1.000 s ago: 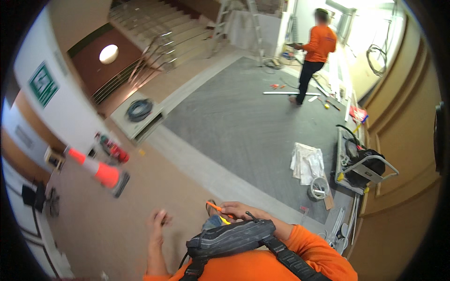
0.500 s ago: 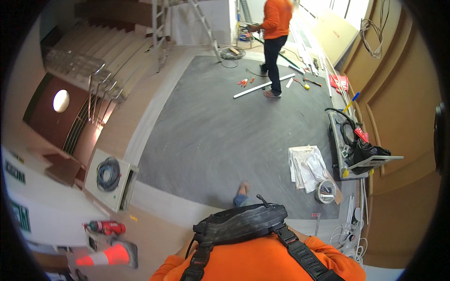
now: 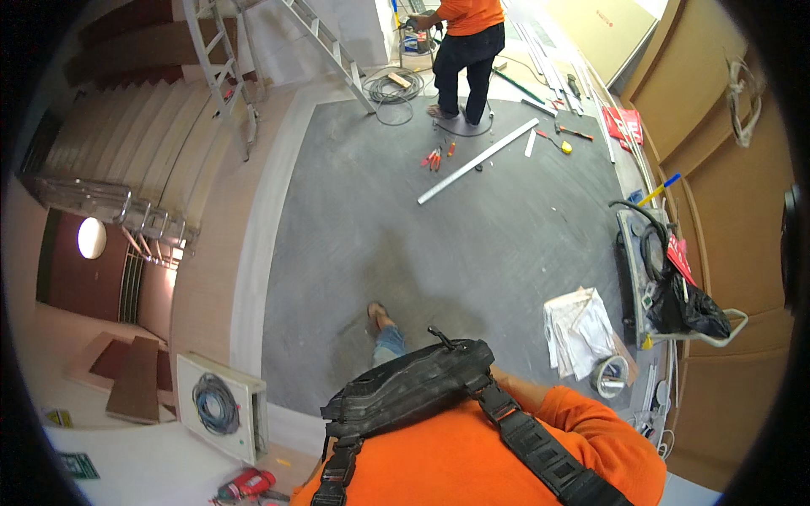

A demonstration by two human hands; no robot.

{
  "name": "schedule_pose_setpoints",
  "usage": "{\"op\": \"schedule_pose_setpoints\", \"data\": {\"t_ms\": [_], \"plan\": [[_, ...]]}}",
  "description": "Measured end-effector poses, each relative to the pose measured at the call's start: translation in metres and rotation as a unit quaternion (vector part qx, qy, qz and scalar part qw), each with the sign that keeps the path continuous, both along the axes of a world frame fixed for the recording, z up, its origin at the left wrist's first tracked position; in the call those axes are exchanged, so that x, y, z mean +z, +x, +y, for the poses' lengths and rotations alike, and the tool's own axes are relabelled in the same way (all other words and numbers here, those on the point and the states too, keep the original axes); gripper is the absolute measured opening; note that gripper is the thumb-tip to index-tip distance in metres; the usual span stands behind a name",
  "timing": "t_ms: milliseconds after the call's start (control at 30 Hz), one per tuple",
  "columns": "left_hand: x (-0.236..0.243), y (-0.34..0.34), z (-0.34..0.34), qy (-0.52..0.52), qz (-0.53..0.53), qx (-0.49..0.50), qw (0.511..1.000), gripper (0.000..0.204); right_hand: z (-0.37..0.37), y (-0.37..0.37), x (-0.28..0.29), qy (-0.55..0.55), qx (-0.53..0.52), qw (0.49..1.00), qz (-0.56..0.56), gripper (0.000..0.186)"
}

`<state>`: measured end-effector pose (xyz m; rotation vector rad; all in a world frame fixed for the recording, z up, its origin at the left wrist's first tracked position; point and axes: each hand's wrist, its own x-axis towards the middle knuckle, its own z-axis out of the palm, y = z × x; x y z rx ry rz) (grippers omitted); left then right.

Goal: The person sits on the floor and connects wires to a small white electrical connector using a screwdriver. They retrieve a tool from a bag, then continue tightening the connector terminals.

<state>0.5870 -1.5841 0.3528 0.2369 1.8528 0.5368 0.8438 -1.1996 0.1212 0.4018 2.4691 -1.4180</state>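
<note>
White rail (image 3: 477, 161) lies diagonally on grey floor (image 3: 472, 253); hands unseen.

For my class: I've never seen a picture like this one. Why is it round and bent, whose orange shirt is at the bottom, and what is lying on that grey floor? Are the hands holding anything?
The picture comes from a wide fisheye camera worn on a person's head and looking down, which is why straight edges curve toward the rim. The orange shirt at the bottom is the wearer's own, with a black chest pack strapped on. One foot steps onto the grey floor. Neither hand is in view, so nothing can be said about what they hold. On the floor lie a long white strip, small hand tools, folded white sheets and a roll of tape. A ladder stands at the top, and another person in orange works beside it.
</note>
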Motion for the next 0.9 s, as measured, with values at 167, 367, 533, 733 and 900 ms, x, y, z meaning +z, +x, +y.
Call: {"op": "schedule_pose_setpoints", "data": {"t_ms": [167, 367, 533, 733, 900], "plan": [[-0.039, -0.179, 0.116, 0.029, -0.026, -0.090, 0.995, 0.026, 0.122, -0.129, -0.019, -0.114, -0.083, 0.984, -0.109, 0.048], [-0.096, -0.377, 0.335, 0.111, -0.093, -0.259, 0.955, 0.024, 0.215, -0.162, 0.042, 0.067, -0.132, 0.983, 0.109, 0.042], [-0.122, -0.457, 0.504, 0.211, -0.155, -0.349, 0.900, 0.023, 0.288, -0.236, 0.097, -0.171, -0.362, 0.894, -0.202, 0.039], [-0.111, -0.547, 0.646, 0.117, -0.116, -0.388, 0.907, 0.026, 0.441, -0.334, 0.088, -0.247, -0.442, 0.829, -0.239, 0.036], [-0.103, -0.609, 0.880, -0.147, -0.180, -0.360, 0.903, 0.035, 0.616, -0.413, 0.081, -0.271, -0.450, 0.809, -0.265, 0.033]]}}
